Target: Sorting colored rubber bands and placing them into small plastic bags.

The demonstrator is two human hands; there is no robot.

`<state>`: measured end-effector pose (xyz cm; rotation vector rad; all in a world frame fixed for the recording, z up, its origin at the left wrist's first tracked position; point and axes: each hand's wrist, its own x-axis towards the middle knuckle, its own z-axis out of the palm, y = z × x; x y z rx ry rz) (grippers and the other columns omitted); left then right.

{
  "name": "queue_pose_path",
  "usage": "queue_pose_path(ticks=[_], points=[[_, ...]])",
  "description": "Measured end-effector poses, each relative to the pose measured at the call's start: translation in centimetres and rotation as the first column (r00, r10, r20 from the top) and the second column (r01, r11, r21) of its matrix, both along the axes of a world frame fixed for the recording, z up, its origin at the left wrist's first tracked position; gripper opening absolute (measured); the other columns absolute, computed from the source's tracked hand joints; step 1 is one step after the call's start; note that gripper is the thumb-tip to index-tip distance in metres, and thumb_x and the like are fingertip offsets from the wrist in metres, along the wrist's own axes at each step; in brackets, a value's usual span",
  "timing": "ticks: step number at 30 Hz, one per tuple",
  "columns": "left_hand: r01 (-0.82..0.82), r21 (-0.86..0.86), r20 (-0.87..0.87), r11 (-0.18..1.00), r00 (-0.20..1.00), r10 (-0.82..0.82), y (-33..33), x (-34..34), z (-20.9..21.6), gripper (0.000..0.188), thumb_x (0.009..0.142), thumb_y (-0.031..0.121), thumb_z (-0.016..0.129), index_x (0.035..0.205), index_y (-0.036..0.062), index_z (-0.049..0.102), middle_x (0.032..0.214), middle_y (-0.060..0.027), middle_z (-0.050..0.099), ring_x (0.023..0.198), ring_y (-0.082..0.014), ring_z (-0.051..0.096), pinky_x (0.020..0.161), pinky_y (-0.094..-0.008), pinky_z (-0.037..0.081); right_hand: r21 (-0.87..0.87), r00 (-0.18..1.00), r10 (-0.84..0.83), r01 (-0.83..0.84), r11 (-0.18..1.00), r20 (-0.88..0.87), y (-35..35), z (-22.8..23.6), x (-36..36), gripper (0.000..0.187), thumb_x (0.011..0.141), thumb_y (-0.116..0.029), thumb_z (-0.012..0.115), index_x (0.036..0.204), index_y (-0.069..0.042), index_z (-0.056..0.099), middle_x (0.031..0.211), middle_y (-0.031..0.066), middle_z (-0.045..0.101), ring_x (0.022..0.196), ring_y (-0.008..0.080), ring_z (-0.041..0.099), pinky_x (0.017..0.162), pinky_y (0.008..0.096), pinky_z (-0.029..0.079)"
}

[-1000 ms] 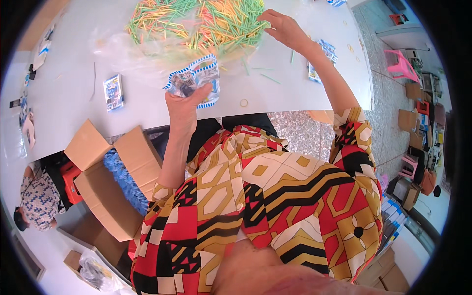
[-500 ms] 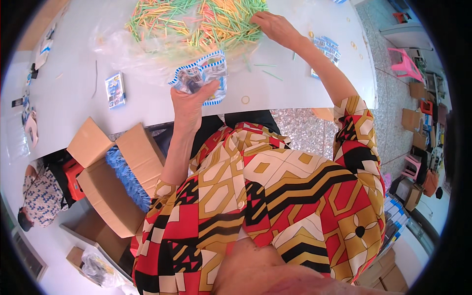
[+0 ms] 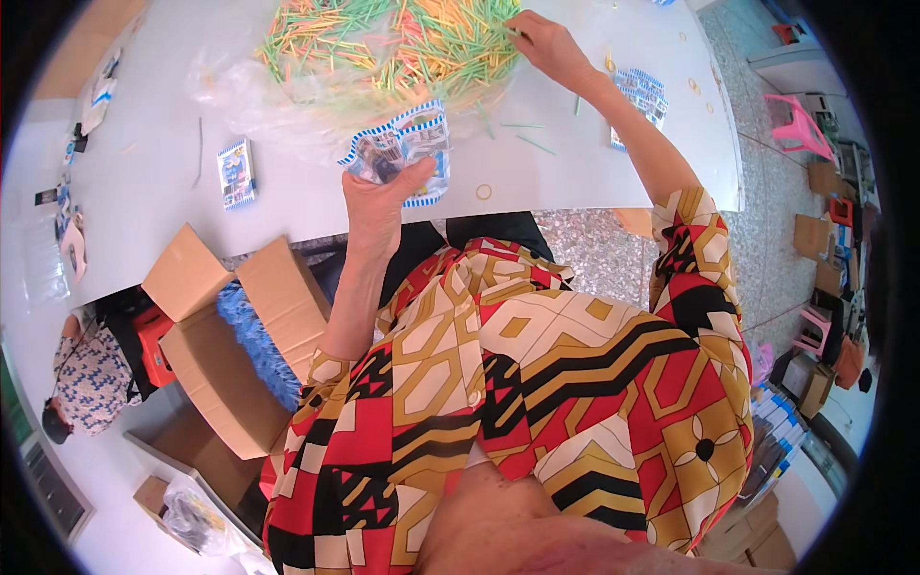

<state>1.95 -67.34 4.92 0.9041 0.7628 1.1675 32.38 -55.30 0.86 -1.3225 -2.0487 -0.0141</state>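
My left hand (image 3: 376, 206) is closed on a clear plastic packet (image 3: 428, 134) with blue-and-white striped edges, held up over the table's near side. Through its film show dark and coloured contents, too unclear to name. At the right edge of a heap of thin pink, yellow and green sticks (image 3: 450, 43), my right hand (image 3: 556, 53) has its fingers drawn together. Its fingertips touch the sticks, and whatever they pinch is hard to make out. The heap lies on a crumpled clear plastic sheet (image 3: 230, 86).
Flat striped packets (image 3: 642, 96) lie under my right forearm, and a small blue-and-white pack (image 3: 236, 174) at left. Loose green sticks (image 3: 535, 144) and a yellow ring (image 3: 484, 193) are nearby. An open carton (image 3: 216, 383) with blue fringe stands left; another person (image 3: 93, 374) is beyond.
My right hand has drawn slightly right, toward the heap's edge. The left hand keeps its hold on the packet. The whole view has shifted a little.
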Motion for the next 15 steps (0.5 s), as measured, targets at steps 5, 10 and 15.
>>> queue_pose_path(ticks=[5,10,15], points=[[0.01,-0.005,-0.006,1.0,1.0,-0.01,0.4,0.2,-0.2,0.034,0.071,-0.003,0.072,0.103,0.0005,0.06,0.092,-0.0067,0.066,0.081,-0.0122,0.063,0.074,-0.0273,0.051,-0.341,0.934,-0.126,0.005,0.94,-0.334,0.1,0.5,2.3,0.007,0.08,-0.008,0.059,0.082,-0.002,0.058,0.079,0.0074,0.06,0.064,0.0126,0.055,0.057,0.0244,0.045],[0.0,-0.012,-0.011,1.0,1.0,0.0,1.1,0.1,-0.9,0.035,0.071,-0.003,0.071,0.104,0.0007,0.06,0.092,-0.0065,0.066,0.08,-0.0124,0.063,0.074,-0.0272,0.051,-0.568,0.823,-0.205,-0.166,0.806,-0.53,-3.9,1.9,-0.4,0.017,0.084,-0.013,0.061,0.098,-0.003,0.06,0.072,0.0007,0.057,0.066,0.0084,0.058,0.058,0.0246,0.048],[0.037,-0.038,-0.023,0.999,0.999,-0.038,1.5,0.8,-0.2,0.033,0.072,-0.004,0.07,0.102,0.0004,0.06,0.092,-0.0067,0.066,0.079,-0.0121,0.063,0.074,-0.0272,0.051,-0.441,0.924,-0.142,-0.032,0.897,-0.355,-6.2,-1.2,-2.0,0.02,0.085,-0.016,0.062,0.096,0.0,0.06,0.064,0.001,0.053,0.059,0.0048,0.048,0.053,0.0222,0.042]])
